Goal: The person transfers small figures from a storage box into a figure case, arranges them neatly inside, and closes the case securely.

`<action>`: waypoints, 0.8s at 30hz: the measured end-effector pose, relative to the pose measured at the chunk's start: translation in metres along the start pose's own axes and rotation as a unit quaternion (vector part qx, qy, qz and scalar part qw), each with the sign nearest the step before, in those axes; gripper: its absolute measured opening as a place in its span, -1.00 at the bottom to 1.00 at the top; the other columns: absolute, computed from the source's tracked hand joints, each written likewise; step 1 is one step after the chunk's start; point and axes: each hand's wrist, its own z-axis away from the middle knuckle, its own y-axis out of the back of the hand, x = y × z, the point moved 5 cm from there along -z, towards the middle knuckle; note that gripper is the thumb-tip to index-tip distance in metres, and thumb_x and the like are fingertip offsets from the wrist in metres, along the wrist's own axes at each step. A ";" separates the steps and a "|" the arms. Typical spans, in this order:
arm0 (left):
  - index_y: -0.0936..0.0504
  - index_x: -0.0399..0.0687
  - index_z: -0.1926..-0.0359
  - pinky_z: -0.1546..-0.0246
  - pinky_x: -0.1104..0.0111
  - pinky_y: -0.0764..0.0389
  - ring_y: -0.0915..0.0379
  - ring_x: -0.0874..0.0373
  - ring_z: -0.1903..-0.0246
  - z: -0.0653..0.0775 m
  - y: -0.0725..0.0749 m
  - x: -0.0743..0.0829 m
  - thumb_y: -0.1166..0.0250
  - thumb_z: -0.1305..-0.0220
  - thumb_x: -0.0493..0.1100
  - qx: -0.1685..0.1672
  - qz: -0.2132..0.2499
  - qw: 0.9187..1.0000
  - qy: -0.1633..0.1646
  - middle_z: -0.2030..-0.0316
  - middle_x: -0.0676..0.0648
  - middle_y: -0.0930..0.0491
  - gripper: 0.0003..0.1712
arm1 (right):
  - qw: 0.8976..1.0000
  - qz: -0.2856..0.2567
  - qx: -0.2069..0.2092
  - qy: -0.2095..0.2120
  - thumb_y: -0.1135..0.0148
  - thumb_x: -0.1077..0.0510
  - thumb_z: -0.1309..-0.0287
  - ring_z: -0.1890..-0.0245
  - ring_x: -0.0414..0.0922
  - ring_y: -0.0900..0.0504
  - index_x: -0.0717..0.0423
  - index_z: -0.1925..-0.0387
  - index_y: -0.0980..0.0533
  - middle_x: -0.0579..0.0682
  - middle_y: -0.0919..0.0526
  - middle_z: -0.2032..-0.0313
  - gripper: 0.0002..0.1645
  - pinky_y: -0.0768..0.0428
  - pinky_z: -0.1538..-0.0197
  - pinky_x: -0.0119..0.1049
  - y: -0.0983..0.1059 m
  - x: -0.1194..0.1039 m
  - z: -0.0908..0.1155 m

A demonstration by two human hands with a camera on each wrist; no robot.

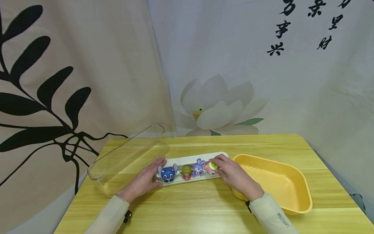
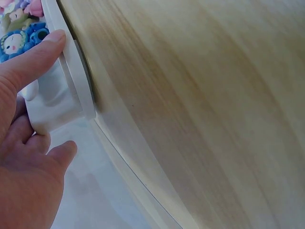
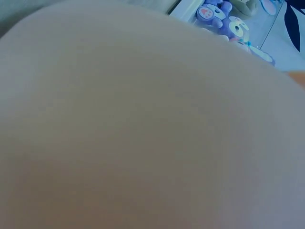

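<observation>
In the head view a long white tray (image 1: 187,160) holds a row of small figurines: a blue one with big ears (image 1: 168,174), a green-and-pink one (image 1: 186,172), a purple rabbit-eared one (image 1: 198,168) and a pink one with a yellow-green round patch (image 1: 211,167). My left hand (image 1: 146,175) holds the tray's left end, thumb at the front and fingers behind. The left wrist view shows a fingertip (image 2: 58,39) on the tray rim beside the blue figurine. At the right end, my right hand (image 1: 233,172) pinches the pink figurine from above; the blurred foreground hides this in the right wrist view.
A clear, long cover (image 1: 128,156) lies slanted at the left, behind my left hand. To the right stands a yellow basin (image 1: 277,178), partly behind my right forearm. The wooden table (image 1: 187,211) backs onto a printed curtain (image 1: 216,58).
</observation>
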 end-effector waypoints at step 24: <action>-0.25 -0.23 -0.55 -0.46 -0.20 -0.16 0.08 -0.18 -0.58 -0.001 0.000 -0.001 -0.63 -0.02 -0.23 -0.009 0.004 1.000 0.004 -0.60 -0.19 -0.07 0.11 | 1.000 0.012 0.007 -0.015 -0.37 0.43 -0.23 0.02 -0.07 -0.68 0.22 -0.15 -0.62 0.03 -0.64 -0.04 -0.56 -0.74 -0.01 -0.16 -0.006 0.003 -0.003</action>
